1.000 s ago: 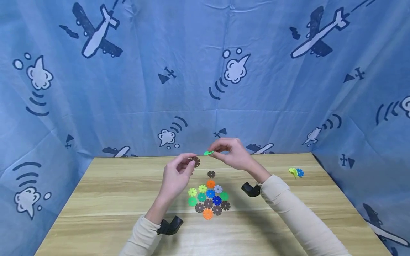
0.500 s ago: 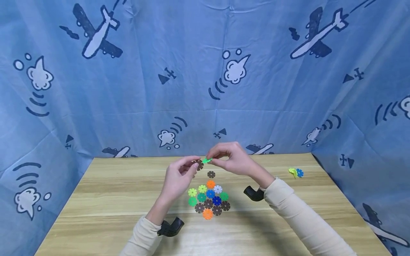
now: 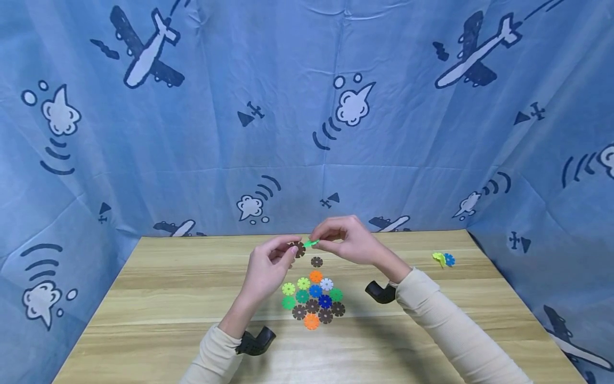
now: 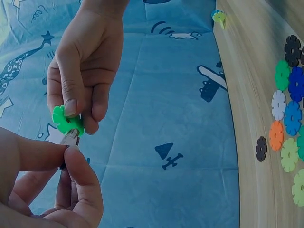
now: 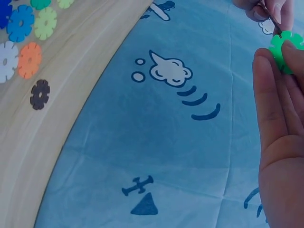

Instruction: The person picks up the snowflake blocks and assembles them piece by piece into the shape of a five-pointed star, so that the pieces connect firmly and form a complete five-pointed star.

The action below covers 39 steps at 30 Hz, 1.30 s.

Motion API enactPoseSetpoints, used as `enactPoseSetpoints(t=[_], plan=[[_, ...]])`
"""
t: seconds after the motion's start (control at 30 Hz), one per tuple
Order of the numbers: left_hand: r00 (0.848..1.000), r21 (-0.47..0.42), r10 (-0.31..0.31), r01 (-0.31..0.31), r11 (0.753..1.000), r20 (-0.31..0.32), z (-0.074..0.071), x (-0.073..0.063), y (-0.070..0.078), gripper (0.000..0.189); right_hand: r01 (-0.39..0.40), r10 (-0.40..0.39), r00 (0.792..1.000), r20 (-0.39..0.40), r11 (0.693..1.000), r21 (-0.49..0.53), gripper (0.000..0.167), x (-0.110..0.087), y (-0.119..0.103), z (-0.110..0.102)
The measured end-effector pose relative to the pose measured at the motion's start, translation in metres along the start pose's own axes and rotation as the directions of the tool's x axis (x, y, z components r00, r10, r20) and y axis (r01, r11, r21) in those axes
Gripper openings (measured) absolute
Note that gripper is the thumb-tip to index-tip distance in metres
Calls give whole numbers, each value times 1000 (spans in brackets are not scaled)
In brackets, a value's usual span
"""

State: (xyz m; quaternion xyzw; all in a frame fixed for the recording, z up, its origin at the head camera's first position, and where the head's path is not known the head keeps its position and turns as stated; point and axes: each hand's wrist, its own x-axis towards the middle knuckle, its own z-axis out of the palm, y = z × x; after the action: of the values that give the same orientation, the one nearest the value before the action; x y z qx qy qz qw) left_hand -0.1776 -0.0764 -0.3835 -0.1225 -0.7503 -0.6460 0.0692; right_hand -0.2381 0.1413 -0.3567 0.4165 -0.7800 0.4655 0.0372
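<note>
My left hand (image 3: 266, 269) pinches a dark brown notched plastic disc (image 3: 300, 250) between thumb and forefinger. With thumb and fingers my right hand (image 3: 352, 240) holds a bright green notched disc (image 4: 61, 119). Both hands are raised above the far part of the table. The discs meet edge to edge and stand at an angle to each other, as the left wrist view shows. In the right wrist view, the green disc (image 5: 283, 50) touches the brown one's thin edge. Whether their slots are fully pushed together, I cannot tell. Fingers cover part of each disc.
Below the hands, several loose notched discs lie flat in a cluster, among them an orange disc (image 3: 311, 321) and a dark blue disc (image 3: 325, 301). A single brown disc (image 3: 316, 262) lies just beyond. Joined yellow-green and blue discs (image 3: 443, 260) rest far right on the wooden table (image 3: 158, 298).
My right hand has come down and slightly left, bringing the green disc against the brown one. The left hand has shifted slightly right. In the last half second there is little movement.
</note>
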Motion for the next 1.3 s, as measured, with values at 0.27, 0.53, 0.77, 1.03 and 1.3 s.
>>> enactPoseSetpoints(t=[0.27,0.53,0.77,1.03,1.3], plan=[[999,9,-25,25,1000,27,2,0,0,25,1,-1,1000,8,999,36,14,-3,3,1],[997,18,-65,64,998,33,3,1,2,25,50,-50,999,-10,999,17,17,-3,5,4],[988,14,-149,150,989,-51,8,2,2,11,138,-142,987,-76,989,-55,20,-6,9,14],[971,153,-149,178,972,-185,17,0,-1,9,283,-303,948,-101,943,-172,25,-11,13,29],[973,69,-202,210,975,-112,16,-1,-6,9,283,-303,951,-57,931,-229,25,-13,10,24]])
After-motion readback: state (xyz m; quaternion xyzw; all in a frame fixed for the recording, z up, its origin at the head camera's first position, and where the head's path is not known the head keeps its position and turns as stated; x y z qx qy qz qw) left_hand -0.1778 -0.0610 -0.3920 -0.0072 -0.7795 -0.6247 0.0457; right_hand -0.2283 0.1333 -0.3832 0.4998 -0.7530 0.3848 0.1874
